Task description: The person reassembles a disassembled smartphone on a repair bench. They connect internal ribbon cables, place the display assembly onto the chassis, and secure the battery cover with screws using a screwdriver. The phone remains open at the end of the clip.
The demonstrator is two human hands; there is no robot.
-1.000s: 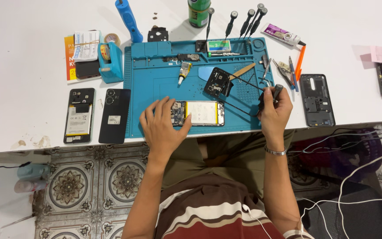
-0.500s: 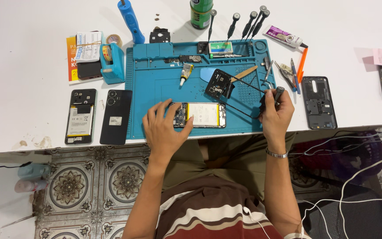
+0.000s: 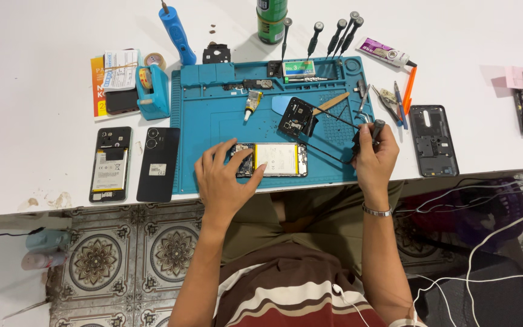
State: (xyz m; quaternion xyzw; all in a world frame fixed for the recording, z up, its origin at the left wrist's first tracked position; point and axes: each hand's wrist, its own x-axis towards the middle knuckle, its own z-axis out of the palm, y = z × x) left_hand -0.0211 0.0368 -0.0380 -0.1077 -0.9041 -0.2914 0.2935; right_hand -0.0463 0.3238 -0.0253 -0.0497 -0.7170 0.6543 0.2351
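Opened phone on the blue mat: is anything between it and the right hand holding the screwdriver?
Mostly not. The right hand grips a dark screwdriver just right of the opened phone, which the left hand steadies. Only thin black tweezers lie on the blue mat between them.

a plain white, smooth tabletop (image 3: 43, 200) fills the upper part of the view, its front edge running straight across; a few brownish smudges mark it near that edge on the left. under it lies a floor of grey patterned tiles with dark flower medallions (image 3: 98, 260), the grout lines showing between them. thin white cables (image 3: 485, 242) and a dark one trail over the floor on the right. light is even and bright, with only soft, short shadows on the white surface.
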